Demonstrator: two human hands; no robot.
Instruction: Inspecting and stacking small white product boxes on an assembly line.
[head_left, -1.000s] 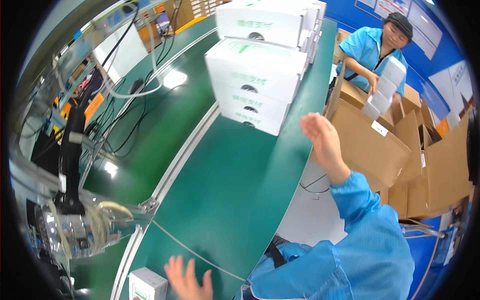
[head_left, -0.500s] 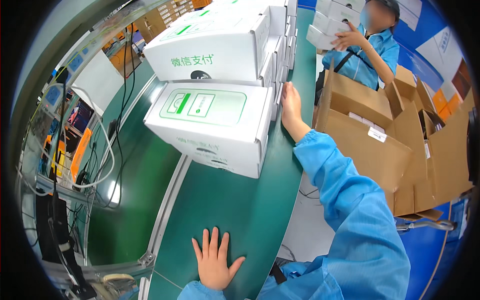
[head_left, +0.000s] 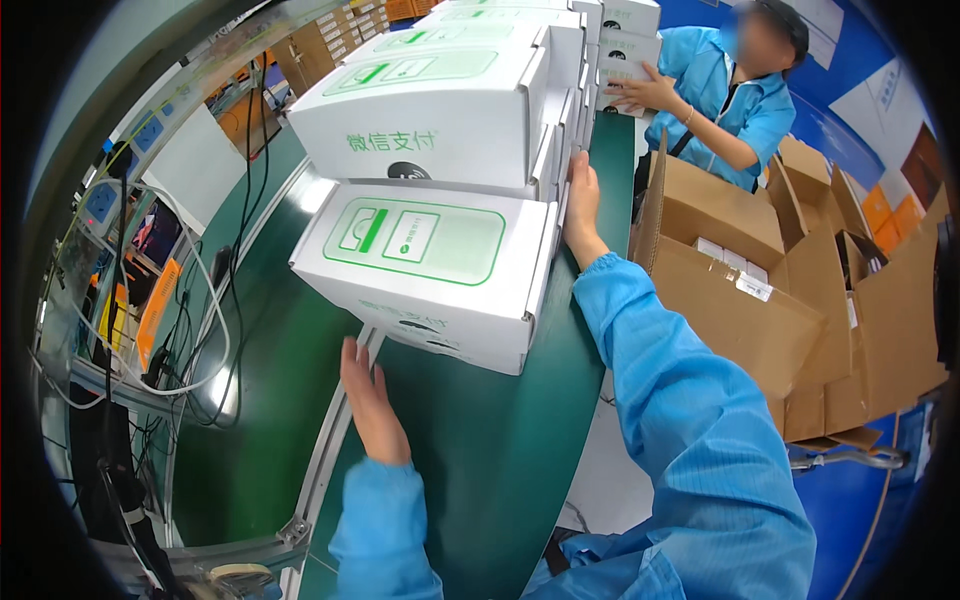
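Note:
White boxes with green print are stacked in rows on the green bench top [head_left: 470,430]. The nearest box [head_left: 420,245] lies lower than the box [head_left: 420,150] behind it. My right hand [head_left: 582,212] rests along the right side of the stack, fingers straight and held flat. Short of the nearest box, my left hand [head_left: 374,408] is raised near the metal rail [head_left: 335,440], fingers stretched out and holding nothing. It appears apart from the box. Part of my right palm is hidden against the boxes.
Across the bench at the far right, a co-worker in blue [head_left: 720,100] has a hand at a column of white boxes [head_left: 628,48]. Open brown cartons [head_left: 740,335] stand right of the bench. Black cables [head_left: 240,240] and a white cable [head_left: 222,345] hang at left.
My left hand has lifted off the bench and moved forward and left. The co-worker's white boxes have moved left to the far end of the stack. My right hand stays beside the boxes.

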